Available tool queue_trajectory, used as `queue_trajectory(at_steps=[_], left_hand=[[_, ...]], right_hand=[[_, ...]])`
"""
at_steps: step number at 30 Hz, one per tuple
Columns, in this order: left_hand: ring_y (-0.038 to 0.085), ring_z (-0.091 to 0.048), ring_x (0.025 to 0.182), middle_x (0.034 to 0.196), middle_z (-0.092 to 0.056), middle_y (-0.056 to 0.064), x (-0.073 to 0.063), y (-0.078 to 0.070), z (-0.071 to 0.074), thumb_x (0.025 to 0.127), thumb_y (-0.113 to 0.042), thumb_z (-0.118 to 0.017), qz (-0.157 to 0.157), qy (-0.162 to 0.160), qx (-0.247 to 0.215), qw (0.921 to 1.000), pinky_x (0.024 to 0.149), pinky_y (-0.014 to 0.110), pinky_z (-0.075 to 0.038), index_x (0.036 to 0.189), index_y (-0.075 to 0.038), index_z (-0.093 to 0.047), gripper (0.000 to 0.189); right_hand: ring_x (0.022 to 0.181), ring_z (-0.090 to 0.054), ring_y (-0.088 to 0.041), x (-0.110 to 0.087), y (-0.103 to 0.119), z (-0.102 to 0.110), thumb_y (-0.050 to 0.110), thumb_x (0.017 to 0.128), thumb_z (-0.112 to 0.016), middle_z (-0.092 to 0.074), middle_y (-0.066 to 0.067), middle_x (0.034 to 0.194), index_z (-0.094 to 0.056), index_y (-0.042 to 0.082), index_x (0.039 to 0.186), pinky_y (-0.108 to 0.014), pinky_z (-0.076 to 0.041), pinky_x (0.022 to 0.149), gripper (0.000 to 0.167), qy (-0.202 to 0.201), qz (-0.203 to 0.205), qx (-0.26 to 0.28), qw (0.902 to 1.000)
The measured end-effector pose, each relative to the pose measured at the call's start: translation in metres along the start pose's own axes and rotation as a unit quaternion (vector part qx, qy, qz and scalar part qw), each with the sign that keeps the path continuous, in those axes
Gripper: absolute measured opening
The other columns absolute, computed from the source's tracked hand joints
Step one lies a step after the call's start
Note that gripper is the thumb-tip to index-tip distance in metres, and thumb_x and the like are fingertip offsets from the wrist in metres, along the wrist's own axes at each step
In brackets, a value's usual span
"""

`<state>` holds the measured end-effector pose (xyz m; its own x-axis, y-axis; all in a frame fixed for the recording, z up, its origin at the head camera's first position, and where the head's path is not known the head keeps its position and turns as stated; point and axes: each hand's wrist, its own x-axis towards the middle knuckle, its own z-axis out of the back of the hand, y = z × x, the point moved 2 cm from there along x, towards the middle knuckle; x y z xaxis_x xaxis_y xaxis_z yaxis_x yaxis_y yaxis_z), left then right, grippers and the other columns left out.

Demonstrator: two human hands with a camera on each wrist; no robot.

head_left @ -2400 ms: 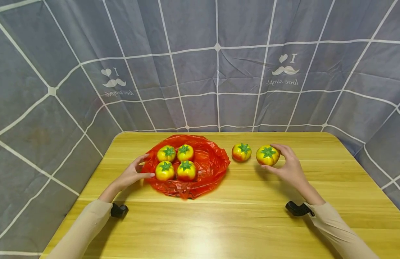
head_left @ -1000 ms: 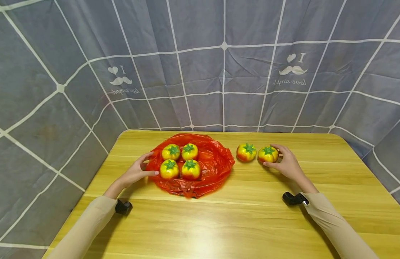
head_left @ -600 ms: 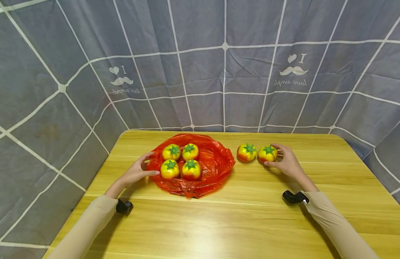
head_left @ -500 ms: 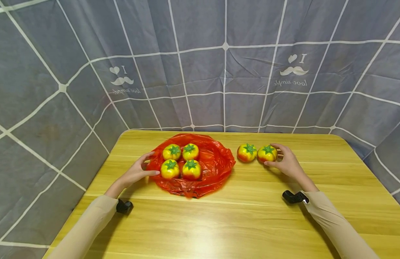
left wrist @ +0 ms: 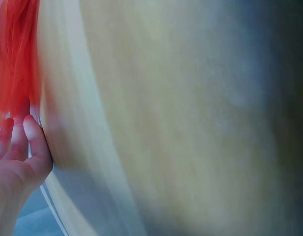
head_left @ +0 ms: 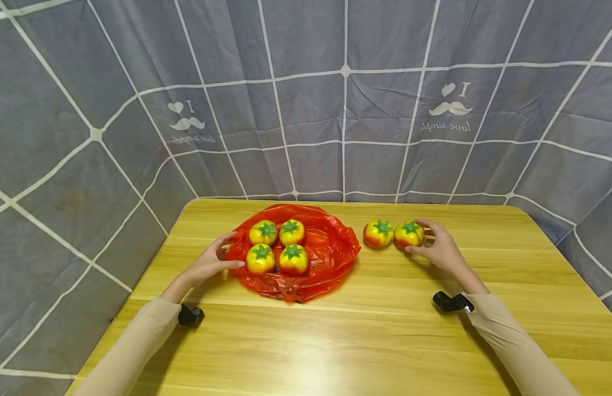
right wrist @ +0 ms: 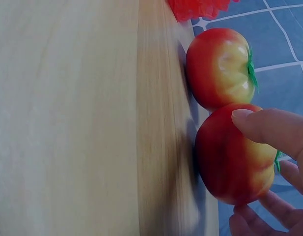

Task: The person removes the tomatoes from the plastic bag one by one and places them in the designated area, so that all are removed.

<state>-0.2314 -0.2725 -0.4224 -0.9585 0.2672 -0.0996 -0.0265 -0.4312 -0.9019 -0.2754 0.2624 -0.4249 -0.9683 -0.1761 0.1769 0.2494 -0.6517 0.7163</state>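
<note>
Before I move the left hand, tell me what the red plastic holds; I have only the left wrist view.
Observer: Four yellow-red fruits sit within the red plastic, in two rows of two, as the head view shows.

Operator: Now report on the right hand.

Observer: The right hand grips a fifth fruit, between thumb and fingers.

Operator: Say what lies between that one and the plastic.

Observer: A sixth fruit, resting on the table with its green leaves up.
</note>
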Motion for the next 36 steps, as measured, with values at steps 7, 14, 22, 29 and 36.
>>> queue_trajectory(at_steps=[7, 14, 22, 29, 36], left_hand=[[0.047, -0.044, 0.126, 0.15, -0.027, 0.028, 0.0, 0.0, 0.0, 0.085, -0.017, -0.071, -0.003, -0.001, -0.002, 1.0, 0.103, 0.052, -0.042, 0.15, 0.0, -0.02, 0.084], [0.048, -0.043, 0.127, 0.148, -0.029, 0.028, 0.0, 0.0, -0.001, 0.084, -0.015, -0.072, -0.005, -0.004, -0.001, 1.0, 0.101, 0.047, -0.044, 0.149, 0.0, -0.021, 0.083], [0.047, -0.044, 0.126, 0.149, -0.029, 0.028, 0.0, 0.001, 0.0, 0.084, -0.016, -0.072, -0.006, -0.007, 0.001, 1.0, 0.101, 0.047, -0.044, 0.149, 0.0, -0.022, 0.083], [0.047, -0.045, 0.125, 0.149, -0.029, 0.028, -0.001, 0.001, 0.0, 0.084, -0.016, -0.072, -0.006, -0.007, 0.004, 1.0, 0.102, 0.052, -0.043, 0.149, -0.001, -0.022, 0.084], [0.047, -0.043, 0.126, 0.15, -0.028, 0.027, -0.001, 0.0, -0.001, 0.085, -0.018, -0.071, -0.002, -0.007, 0.008, 0.9999, 0.104, 0.055, -0.041, 0.15, -0.001, -0.021, 0.084]], right_hand=[[0.116, -0.048, -0.055, -0.003, 0.002, 0.004, 0.011, 0.078, -0.078, -0.041, -0.036, 0.138, -0.04, -0.008, 0.138, -0.061, -0.042, 0.097, 0.073, -0.005, 0.006, 0.007, 0.9999], [0.117, -0.045, -0.053, -0.007, 0.003, 0.009, 0.008, 0.077, -0.078, -0.041, -0.036, 0.136, -0.041, -0.009, 0.137, -0.062, -0.041, 0.097, 0.072, -0.028, 0.016, 0.006, 0.9995], [0.118, -0.044, -0.052, -0.01, 0.013, 0.015, 0.008, 0.077, -0.078, -0.04, -0.035, 0.136, -0.042, -0.007, 0.137, -0.063, -0.041, 0.095, 0.072, -0.044, 0.015, 0.001, 0.9989], [0.117, -0.046, -0.05, -0.013, 0.028, 0.016, 0.005, 0.076, -0.078, -0.044, -0.033, 0.132, -0.046, -0.005, 0.134, -0.062, -0.042, 0.095, 0.068, -0.075, 0.03, 0.01, 0.9967], [0.114, -0.049, -0.045, -0.015, 0.043, 0.009, 0.004, 0.076, -0.079, -0.048, -0.028, 0.128, -0.051, -0.005, 0.131, -0.058, -0.045, 0.092, 0.062, -0.104, 0.046, 0.023, 0.9933]])
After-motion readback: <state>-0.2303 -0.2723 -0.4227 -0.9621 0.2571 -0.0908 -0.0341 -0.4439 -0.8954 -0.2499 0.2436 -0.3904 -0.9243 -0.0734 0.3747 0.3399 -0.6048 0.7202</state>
